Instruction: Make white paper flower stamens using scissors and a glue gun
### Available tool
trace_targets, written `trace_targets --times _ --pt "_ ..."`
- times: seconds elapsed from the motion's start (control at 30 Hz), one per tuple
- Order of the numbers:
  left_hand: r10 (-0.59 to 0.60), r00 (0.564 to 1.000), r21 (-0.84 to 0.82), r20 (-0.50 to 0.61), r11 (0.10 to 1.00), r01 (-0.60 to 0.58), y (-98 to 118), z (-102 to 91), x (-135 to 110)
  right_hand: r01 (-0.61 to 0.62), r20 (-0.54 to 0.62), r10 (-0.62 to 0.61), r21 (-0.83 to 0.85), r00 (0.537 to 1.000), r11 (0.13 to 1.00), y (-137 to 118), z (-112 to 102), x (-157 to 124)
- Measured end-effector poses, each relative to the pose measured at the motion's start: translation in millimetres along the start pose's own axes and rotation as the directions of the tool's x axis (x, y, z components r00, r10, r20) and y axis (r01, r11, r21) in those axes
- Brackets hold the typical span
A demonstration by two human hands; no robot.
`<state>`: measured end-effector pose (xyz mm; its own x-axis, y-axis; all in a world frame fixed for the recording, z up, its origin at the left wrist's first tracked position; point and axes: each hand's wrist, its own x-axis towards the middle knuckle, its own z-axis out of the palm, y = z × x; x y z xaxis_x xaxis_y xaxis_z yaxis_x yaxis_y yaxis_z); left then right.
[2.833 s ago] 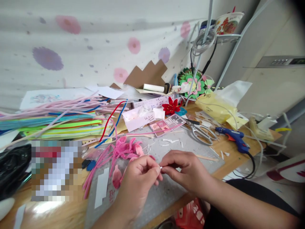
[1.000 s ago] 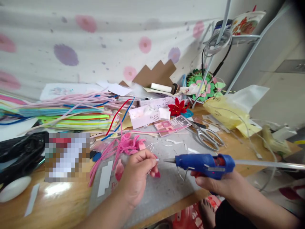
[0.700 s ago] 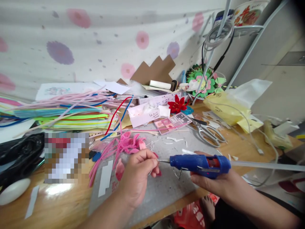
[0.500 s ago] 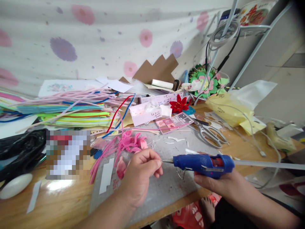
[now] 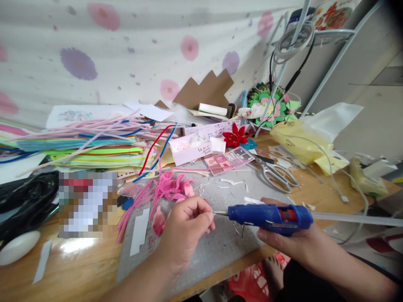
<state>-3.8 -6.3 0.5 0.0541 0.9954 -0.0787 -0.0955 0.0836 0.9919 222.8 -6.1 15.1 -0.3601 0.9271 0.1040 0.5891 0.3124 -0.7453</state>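
Note:
A blue glue gun [image 5: 258, 216] lies in my right hand [image 5: 289, 241], its metal nozzle pointing left and a clear glue stick [image 5: 359, 219] sticking out of its back end. My left hand [image 5: 192, 222] is closed in a pinch right at the nozzle tip; whatever sits between thumb and finger is too small to make out. Pink petal pieces [image 5: 159, 220] and a bunch of pink fuzzy stems [image 5: 166, 184] rest on the grey cutting mat [image 5: 220, 251] just behind and left of my left hand. A white paper strip [image 5: 140, 233] is beside them.
Scissors [image 5: 277, 176] and a palette [image 5: 228, 161] lie behind the glue gun, near a red flower [image 5: 235, 136] and a white box [image 5: 192, 153]. Bundles of coloured pipe cleaners [image 5: 94, 142] cover the back left. A cable [image 5: 327, 159] and yellow bag [image 5: 296, 142] occupy the right.
The view has shifted very slightly. Both hands and the glue gun keep almost the same pose, with the nozzle still at my left fingertips.

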Motion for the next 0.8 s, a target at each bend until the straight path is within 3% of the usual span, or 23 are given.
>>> trace_targets --times 0.23,0.47,0.8 --pt "0.016 1.000 0.035 0.022 0.999 -0.017 -2.7 -1.7 1.2 0.091 -0.002 -0.091 -0.037 0.996 0.995 5.6 -2.0 -0.6" --pt "0.067 0.998 0.162 0.022 0.984 -0.070 1.0 -0.9 1.3 0.094 -0.017 -0.095 -0.058 0.995 0.994 18.1 -0.1 -5.1" --pt "0.114 0.993 0.278 0.005 0.954 -0.111 4.6 1.1 0.3 0.164 0.027 -0.163 -0.009 0.986 0.986 -3.8 -6.1 1.6"
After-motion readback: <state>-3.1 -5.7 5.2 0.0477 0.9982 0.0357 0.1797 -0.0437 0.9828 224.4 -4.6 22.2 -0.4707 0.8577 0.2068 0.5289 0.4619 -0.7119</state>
